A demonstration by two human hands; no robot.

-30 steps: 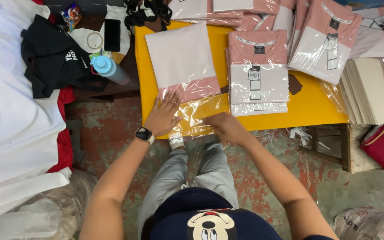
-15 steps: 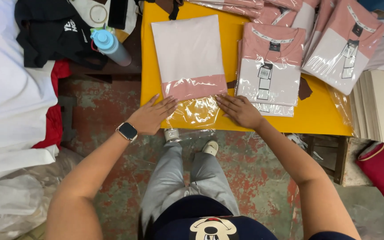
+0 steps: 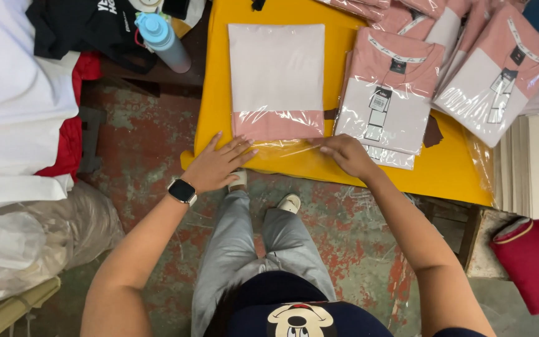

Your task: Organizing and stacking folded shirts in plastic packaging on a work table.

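Observation:
A folded white-and-pink shirt point(image 3: 277, 78) lies back-up inside a clear plastic bag on the yellow table point(image 3: 450, 171). The bag's open flap point(image 3: 282, 151) stretches toward the table's near edge. My left hand point(image 3: 216, 163), fingers spread, presses flat on the flap's left end; a dark smartwatch point(image 3: 182, 190) is on that wrist. My right hand point(image 3: 344, 155) presses on the flap's right end, fingers bent, beside a stack of bagged pink-and-white shirts point(image 3: 387, 100).
More bagged shirts point(image 3: 500, 75) fan out at the table's far right. A blue bottle point(image 3: 162, 40) and dark clothing point(image 3: 73, 28) lie at upper left, white fabric point(image 3: 14, 106) at left, flat cardboard sheets point(image 3: 534, 165) and a red cushion point(image 3: 534, 262) at right.
The view has moved closer to the table. My hands have spread a little farther apart along the bag's flap and still press it down.

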